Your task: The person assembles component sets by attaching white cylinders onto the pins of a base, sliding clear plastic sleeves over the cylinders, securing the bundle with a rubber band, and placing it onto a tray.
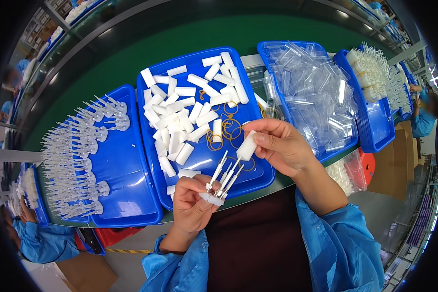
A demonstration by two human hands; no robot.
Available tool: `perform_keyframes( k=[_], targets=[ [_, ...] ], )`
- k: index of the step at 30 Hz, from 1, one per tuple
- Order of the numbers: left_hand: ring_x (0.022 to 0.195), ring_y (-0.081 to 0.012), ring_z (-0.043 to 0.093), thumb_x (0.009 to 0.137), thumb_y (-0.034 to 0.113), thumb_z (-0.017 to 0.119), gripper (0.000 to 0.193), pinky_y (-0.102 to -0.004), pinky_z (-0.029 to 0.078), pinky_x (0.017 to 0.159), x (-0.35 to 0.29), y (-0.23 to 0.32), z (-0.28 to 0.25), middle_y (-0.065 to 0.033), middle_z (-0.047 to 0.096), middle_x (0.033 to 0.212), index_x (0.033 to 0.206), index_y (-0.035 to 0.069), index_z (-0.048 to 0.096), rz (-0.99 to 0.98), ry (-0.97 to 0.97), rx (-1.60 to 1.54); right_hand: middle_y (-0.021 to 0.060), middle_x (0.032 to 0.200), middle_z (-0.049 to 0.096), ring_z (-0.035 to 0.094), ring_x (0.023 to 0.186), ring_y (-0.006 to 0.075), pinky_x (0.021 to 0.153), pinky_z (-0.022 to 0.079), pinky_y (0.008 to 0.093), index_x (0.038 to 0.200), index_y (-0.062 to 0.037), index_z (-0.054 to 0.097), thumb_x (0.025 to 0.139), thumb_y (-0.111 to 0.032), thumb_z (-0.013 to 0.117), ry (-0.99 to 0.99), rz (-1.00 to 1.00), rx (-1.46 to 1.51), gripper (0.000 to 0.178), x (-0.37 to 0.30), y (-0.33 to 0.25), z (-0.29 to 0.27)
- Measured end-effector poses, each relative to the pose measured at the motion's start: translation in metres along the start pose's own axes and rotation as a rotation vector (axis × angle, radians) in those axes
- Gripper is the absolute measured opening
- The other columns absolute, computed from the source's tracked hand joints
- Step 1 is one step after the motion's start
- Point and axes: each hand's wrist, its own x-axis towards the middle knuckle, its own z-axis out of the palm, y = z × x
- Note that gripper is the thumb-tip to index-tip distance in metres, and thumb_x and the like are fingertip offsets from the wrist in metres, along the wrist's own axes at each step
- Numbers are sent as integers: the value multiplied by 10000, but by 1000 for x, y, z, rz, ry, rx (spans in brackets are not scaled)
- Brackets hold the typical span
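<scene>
My left hand [191, 206] pinches a round translucent white base [212, 199] with several thin metal-tipped pins standing up from it. Between the thumb and fingers of my right hand [288, 150] is a white foam-like tube [246, 147], tilted. Its lower end meets the tip of one pin; how far the pin goes in is hidden. Both hands are over the near edge of a blue tray [238, 187], where many loose white tubes [182, 121] lie with yellow-brown rubber bands [232, 127].
On the left, a blue tray [119, 175] carries rows of pinned bases [75, 160]. To the right stand a tray of clear plastic sleeves [311, 92] and stacked blue trays [378, 127] beside more pinned pieces [374, 73]. A green belt [180, 31] runs behind. Co-workers in blue sit at both sides.
</scene>
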Motion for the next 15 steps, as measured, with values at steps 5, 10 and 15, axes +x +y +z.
perform_keyframes(
  k=[5, 10, 15],
  targets=[
    [761, -194, 573, 837, 31, 619, 232, -244, 447, 571, -3, -1, 0, -160, 548, 1026, 996, 56, 452, -47, 11, -40, 68, 950, 640, 600, 786, 94, 702, 501, 200, 1093, 2, 608, 854, -57, 620, -68, -2, 37, 247, 0, 2, -5],
    [765, -179, 539, 856, 56, 602, 229, -244, 430, 573, 0, -1, 1, -140, 526, 1034, 1015, 85, 440, -110, 40, -58, 84, 969, 643, 625, 852, 122, 768, 508, 233, 1058, 19, 619, 841, -29, 628, -113, -100, -210, 223, -8, -3, 4],
    [792, -173, 509, 876, 75, 580, 229, -252, 416, 578, 2, -3, 4, -125, 490, 1051, 1037, 111, 421, -200, 35, -111, 125, 929, 636, 628, 861, 166, 786, 500, 249, 933, 43, 660, 765, 53, 670, -164, -118, -442, 169, -11, -11, 10]
  ],
)
